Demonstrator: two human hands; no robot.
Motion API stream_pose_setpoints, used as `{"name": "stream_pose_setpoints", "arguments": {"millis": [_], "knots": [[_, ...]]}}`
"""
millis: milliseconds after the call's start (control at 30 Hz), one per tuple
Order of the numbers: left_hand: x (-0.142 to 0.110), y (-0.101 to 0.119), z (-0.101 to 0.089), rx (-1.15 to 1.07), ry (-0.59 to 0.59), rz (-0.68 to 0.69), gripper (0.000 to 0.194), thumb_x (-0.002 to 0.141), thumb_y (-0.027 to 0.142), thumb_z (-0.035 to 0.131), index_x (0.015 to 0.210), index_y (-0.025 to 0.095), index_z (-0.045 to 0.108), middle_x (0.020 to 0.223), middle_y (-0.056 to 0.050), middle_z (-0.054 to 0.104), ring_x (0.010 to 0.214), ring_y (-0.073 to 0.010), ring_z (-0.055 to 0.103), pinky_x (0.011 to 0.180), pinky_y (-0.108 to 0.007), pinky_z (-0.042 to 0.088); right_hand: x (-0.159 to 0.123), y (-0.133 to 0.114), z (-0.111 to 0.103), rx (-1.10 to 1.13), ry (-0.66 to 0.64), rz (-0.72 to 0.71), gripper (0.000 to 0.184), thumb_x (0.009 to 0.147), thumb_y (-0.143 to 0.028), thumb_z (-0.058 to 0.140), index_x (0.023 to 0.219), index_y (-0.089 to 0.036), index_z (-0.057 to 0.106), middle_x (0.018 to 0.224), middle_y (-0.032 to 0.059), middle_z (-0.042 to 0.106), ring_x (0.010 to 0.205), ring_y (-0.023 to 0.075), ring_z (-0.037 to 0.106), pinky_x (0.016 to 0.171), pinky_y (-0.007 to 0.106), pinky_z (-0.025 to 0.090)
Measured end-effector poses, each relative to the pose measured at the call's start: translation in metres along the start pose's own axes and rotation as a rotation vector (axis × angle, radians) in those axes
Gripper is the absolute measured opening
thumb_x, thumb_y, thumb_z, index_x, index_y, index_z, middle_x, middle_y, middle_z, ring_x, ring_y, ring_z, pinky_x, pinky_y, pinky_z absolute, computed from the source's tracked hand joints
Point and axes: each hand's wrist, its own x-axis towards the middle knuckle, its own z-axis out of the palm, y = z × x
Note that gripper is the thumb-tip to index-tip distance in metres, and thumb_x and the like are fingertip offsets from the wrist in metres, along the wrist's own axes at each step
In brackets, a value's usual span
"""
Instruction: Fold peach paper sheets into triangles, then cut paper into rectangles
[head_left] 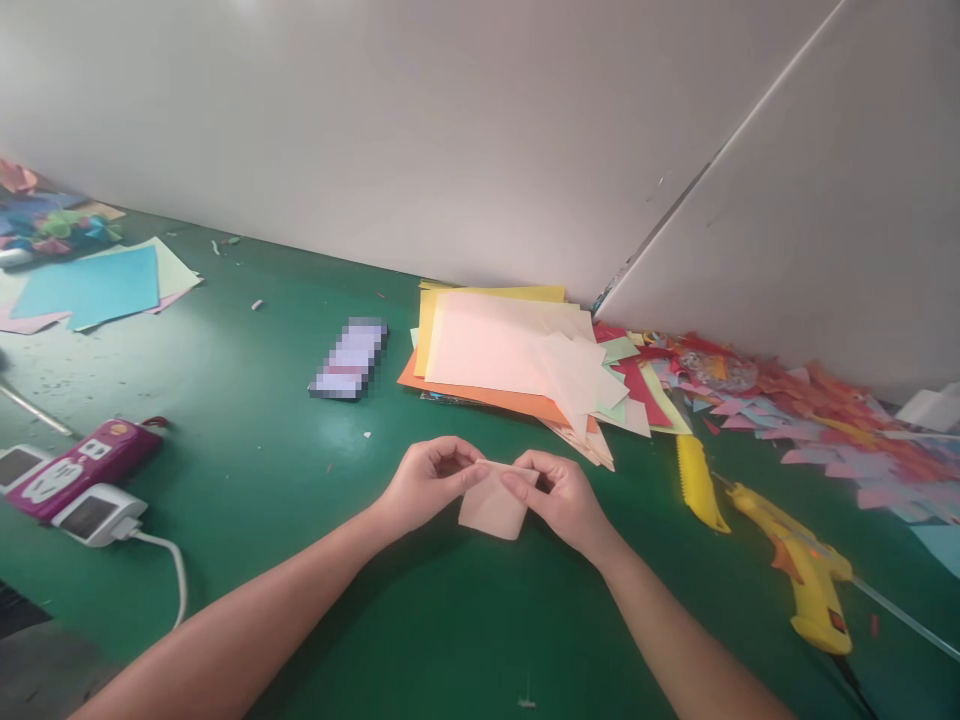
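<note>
A small pale pink piece of paper (495, 508), roughly square, is held above the green table between both hands. My left hand (431, 485) pinches its upper left corner between thumb and fingers. At the upper right corner, my right hand (559, 497) grips it the same way, thumb lying over the front. Whether the paper is folded I cannot tell. Just beyond the hands lies a stack of coloured paper sheets (487, 345), pale pink on top, with yellow and orange below. Loose pale cut pieces (581, 375) rest on its right side.
A phone (350, 360) with a blurred screen lies left of the stack. To the right are a yellow cutter knife (699, 485), a yellow glue gun (802, 570) and many paper scraps (817, 400). A purple power strip (90, 465) with chargers and blue paper (97, 285) are at left.
</note>
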Motion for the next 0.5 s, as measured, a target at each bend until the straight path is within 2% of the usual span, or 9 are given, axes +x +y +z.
{"name": "stream_pose_setpoints", "arguments": {"millis": [500], "knots": [[-0.0014, -0.0018, -0.0013, -0.044, 0.006, -0.02, 0.021, 0.075, 0.031, 0.07, 0.07, 0.013, 0.06, 0.069, -0.001, 0.064, 0.062, -0.0091, 0.057, 0.058, -0.02, 0.048, 0.0, -0.0029, -0.0006, -0.007, -0.046, -0.019, 0.021, 0.083, -0.036, 0.059, 0.072, -0.018, 0.06, 0.066, -0.0024, 0.052, 0.061, 0.0107, 0.045, 0.054, 0.021, 0.035]]}}
